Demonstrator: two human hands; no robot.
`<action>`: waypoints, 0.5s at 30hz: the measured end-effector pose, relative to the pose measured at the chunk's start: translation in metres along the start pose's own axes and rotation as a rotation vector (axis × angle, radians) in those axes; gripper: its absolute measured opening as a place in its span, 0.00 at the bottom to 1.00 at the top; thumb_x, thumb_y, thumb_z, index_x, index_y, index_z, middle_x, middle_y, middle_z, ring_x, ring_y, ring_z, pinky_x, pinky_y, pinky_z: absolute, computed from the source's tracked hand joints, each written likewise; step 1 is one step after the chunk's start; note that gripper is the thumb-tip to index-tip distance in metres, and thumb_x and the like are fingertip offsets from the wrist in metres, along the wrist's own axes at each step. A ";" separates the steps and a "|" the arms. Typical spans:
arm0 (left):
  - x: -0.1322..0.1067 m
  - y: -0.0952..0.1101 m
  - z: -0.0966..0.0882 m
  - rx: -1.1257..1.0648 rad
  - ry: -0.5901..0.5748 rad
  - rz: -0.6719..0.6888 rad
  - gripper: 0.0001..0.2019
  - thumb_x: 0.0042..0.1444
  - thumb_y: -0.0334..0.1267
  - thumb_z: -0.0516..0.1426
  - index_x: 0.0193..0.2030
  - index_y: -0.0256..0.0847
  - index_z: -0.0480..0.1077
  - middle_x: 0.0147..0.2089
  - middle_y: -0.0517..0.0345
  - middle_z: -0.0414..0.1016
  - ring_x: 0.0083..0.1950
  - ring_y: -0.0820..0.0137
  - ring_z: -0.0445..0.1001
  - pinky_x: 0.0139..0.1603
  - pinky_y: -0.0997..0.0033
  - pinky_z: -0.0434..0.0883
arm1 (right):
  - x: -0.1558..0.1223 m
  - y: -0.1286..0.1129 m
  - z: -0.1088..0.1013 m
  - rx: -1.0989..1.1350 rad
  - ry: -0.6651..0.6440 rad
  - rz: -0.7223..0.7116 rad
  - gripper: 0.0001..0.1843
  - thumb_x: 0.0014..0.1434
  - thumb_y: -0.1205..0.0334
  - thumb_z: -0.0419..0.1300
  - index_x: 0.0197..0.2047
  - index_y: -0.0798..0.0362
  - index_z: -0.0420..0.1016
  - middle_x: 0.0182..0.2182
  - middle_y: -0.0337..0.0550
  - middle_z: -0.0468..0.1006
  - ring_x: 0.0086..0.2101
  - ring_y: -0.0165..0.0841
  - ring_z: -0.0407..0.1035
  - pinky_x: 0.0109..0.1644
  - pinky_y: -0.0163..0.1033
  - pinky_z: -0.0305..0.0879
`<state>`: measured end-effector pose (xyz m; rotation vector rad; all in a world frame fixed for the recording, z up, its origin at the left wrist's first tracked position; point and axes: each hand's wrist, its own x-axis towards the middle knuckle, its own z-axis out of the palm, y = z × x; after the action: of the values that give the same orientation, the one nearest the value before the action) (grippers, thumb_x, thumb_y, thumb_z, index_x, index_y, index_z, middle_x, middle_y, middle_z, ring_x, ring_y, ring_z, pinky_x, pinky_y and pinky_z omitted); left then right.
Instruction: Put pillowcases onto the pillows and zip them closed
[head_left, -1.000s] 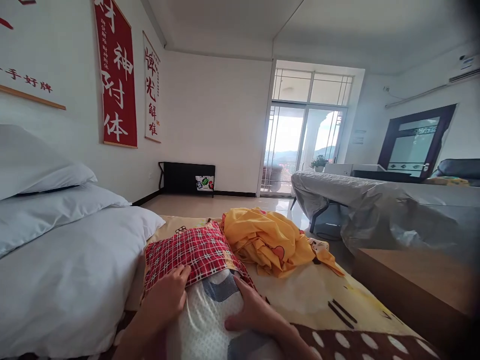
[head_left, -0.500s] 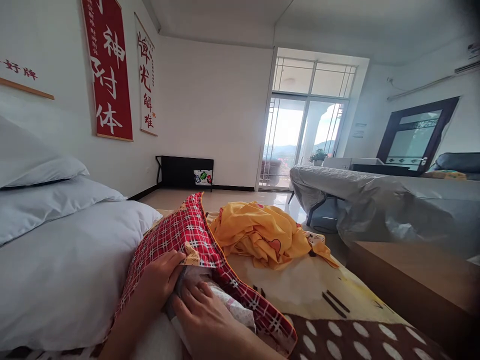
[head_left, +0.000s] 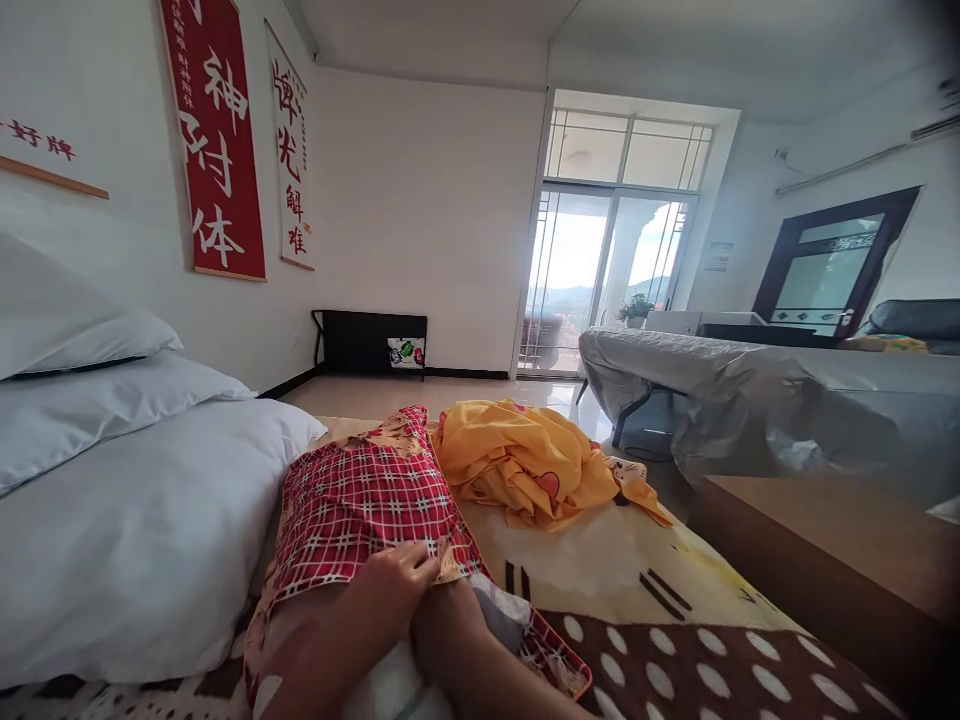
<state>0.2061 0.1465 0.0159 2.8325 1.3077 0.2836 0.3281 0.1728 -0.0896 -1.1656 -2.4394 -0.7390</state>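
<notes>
One broad blanket [head_left: 592,570], cream with a brown, white-spotted band, spreads beneath the red plaid pillowcase [head_left: 360,510]. Beyond the pillowcase and off to its right, we see a table draped in plastic [head_left: 750,390], well apart from it. White pillows [head_left: 150,520] lie stacked just to the left of the pillowcase, the lowest one bulging towards its side. To the right of the pillowcase, well apart, stands a brown box [head_left: 817,530] with a flat top. The pillowcase itself lies straight in front of us, its mouth turned our way and its far end rumpled. A yellow cloth [head_left: 517,460] sits bunched just beside the pillowcase's far right part. At the pillowcase's mouth we see a white-and-grey pillow [head_left: 501,612], partly covered by the plaid and partly by our arms. Our left hand [head_left: 388,588] rests on the pillowcase's near edge, fingers curled narrow and holding the hem, so the plaid stretches away directly beyond the knuckles. Our right hand [head_left: 451,612] is tucked under that same hem, with the plaid above it and the pillow showing beside the wrist. Its fingers are hidden beneath the pillowcase, and we cannot tell whether they are spread, bent or gripping the pillow.
</notes>
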 end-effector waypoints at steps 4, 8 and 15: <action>-0.010 -0.025 -0.017 -0.042 0.026 -0.130 0.19 0.53 0.23 0.46 0.47 0.41 0.69 0.50 0.50 0.70 0.49 0.63 0.71 0.51 0.62 0.67 | -0.029 0.011 -0.009 -0.112 0.207 0.228 0.19 0.53 0.73 0.53 0.49 0.63 0.71 0.41 0.60 0.78 0.40 0.44 0.74 0.44 0.50 0.70; -0.029 -0.065 -0.027 0.041 0.006 -0.327 0.21 0.49 0.22 0.48 0.48 0.36 0.68 0.52 0.45 0.69 0.53 0.59 0.70 0.54 0.59 0.65 | -0.047 -0.009 -0.013 -0.207 0.557 0.162 0.19 0.61 0.71 0.44 0.47 0.67 0.73 0.42 0.61 0.78 0.43 0.45 0.73 0.43 0.47 0.70; -0.044 -0.109 -0.019 -0.126 0.007 -0.389 0.12 0.49 0.26 0.47 0.36 0.39 0.67 0.40 0.53 0.75 0.44 0.65 0.73 0.45 0.70 0.64 | -0.005 -0.080 -0.008 -0.121 0.893 -0.056 0.16 0.66 0.58 0.49 0.46 0.53 0.75 0.53 0.39 0.73 0.48 0.36 0.70 0.43 0.41 0.71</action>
<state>0.0931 0.1828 0.0182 2.4095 1.7306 0.3514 0.2689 0.1228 -0.1101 -0.5909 -1.6879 -1.1306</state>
